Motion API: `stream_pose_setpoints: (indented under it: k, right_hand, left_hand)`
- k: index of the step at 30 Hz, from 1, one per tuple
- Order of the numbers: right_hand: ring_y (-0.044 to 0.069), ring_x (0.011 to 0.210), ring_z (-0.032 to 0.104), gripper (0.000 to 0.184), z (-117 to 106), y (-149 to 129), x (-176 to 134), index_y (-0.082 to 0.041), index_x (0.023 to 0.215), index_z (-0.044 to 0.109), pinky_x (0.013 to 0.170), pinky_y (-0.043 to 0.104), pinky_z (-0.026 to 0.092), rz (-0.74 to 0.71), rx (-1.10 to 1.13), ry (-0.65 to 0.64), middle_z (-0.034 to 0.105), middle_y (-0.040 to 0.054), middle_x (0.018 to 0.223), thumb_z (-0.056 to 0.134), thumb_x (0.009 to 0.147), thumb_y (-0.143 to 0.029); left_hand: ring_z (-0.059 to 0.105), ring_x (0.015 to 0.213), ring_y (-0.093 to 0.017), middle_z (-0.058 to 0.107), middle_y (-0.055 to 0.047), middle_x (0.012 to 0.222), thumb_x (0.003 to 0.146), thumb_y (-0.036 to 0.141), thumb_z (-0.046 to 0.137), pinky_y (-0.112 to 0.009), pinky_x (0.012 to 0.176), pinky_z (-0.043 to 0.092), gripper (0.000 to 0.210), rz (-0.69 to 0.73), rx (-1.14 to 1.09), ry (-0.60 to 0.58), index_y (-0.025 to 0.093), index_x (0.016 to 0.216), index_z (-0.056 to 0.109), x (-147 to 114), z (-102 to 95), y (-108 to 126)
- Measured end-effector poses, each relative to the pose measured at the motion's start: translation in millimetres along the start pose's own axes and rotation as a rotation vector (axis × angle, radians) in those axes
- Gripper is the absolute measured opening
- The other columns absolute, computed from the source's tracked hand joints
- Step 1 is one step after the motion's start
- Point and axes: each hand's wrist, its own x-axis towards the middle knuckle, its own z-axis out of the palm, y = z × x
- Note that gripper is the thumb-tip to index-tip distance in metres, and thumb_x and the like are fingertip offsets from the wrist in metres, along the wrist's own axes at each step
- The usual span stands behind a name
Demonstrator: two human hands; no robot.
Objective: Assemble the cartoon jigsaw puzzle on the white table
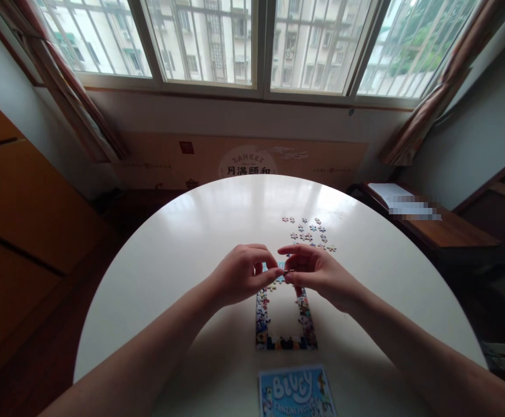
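Observation:
Both hands meet over the far end of a partly assembled jigsaw puzzle (pixel 308 324), whose colourful border frames a bare white middle. My right hand (pixel 317 272) pinches a small puzzle piece (pixel 288 272) between thumb and fingers. From the other side, the thumb and fingertips of my left hand (pixel 252 272) close together at the same spot, touching or almost touching the piece; whether they grip it too is hard to make out. Several loose puzzle pieces (pixel 308 236) lie spread beyond my right hand. The puzzle's far edge is partly covered by my fingers.
A blue picture card reading "BLUEY" (pixel 296 391) lies at the near side of the round white table (pixel 148 278). To the right stands a wooden side table (pixel 465 229) with papers on it. Windows and curtains are behind, an orange-brown cabinet (pixel 13 202) at left.

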Motion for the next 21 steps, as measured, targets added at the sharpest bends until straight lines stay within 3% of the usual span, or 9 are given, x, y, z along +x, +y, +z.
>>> stream_pose_setpoints:
  k: [10, 21]
  right_hand:
    - [0.015, 0.077, 0.069, 0.055, 3.5, -1.0, -4.4, -0.028, 0.125, 0.067, 0.058, 0.027, 0.059, -0.085, 0.112, 0.033, 0.074, 0.0025, 0.095, 0.086, 0.075, -0.018]
    - [0.013, 0.064, 0.063, 0.036, 5.6, 1.7, -0.7, -0.023, 0.106, 0.071, 0.051, 0.025, 0.051, -0.098, 0.023, 0.137, 0.073, 0.0015, 0.08, 0.087, 0.073, -0.027]
  left_hand:
    - [0.06, 0.063, -0.011, 0.069, -0.004, 0.073, 0.085, 0.023, 0.067, -0.023, 0.055, 0.049, 0.014, -0.063, -0.197, -0.014, 0.016, 0.076, 0.074, 0.8, 3.4, 5.0]
    - [0.06, 0.06, -0.012, 0.073, -0.006, 0.074, 0.086, 0.03, 0.07, -0.023, 0.052, 0.047, 0.016, -0.089, -0.254, 0.011, 0.018, 0.079, 0.078, 0.9, 9.2, 0.8]
